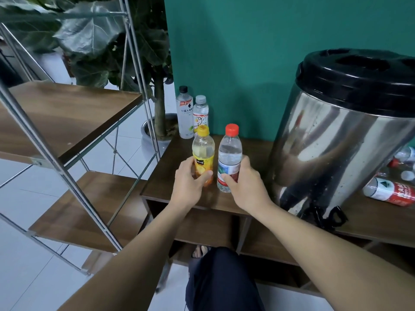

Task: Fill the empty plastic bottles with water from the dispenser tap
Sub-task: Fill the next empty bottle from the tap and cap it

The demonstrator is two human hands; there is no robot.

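My left hand (188, 182) grips a yellow-capped, yellow-labelled bottle (202, 151) standing upright on the dark wooden cabinet top (170, 173). Right beside it, my right hand (244, 185) grips a clear bottle with a red cap (230, 151), also upright on the top. The steel water dispenser with a black lid (336, 135) stands to the right, its black tap (323, 217) at the front bottom. Two more capped bottles, a black-capped one (184, 113) and a grey-capped one (200, 111), stand at the back against the green wall.
Several bottles lie on their sides to the right of the dispenser, one with a red label (388, 191). A metal-framed wooden shelf unit (67, 113) stands to the left, with a potted plant (157, 131) behind it. My knee and foot show below the cabinet.
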